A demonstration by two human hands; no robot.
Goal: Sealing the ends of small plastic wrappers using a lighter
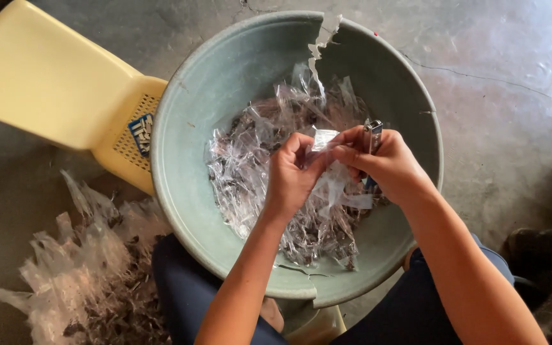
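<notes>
Head view: both of my hands are over the middle of the round grey-green plastic basin (180, 128), which rests on my lap. My left hand (292, 176) pinches the folded top of a small clear plastic packet (333, 185) between thumb and forefinger, other fingers curled in. My right hand (388, 166) pinches the same packet edge from the other side with thumb and forefinger pressed together, and the rest of its fingers wrap a small metal stapler (373, 137), upright, just beside the packet top. Packet hangs above the heap of clear filled packets (257, 166) in the basin.

To do this step well, I judge: keep the fold flat and tight between both pinches, bring the stapler mouth square over the fold, keep fingertips off the staple line, and hold over the basin so anything loose lands inside.

Basin rim is cracked at its far side (321, 45) and chipped at the near side. Left of the basin: a pale yellow plastic stool (52, 83). Near-left of the basin, on the concrete floor (512, 96), lies another pile of clear plastic bags (78, 268).
</notes>
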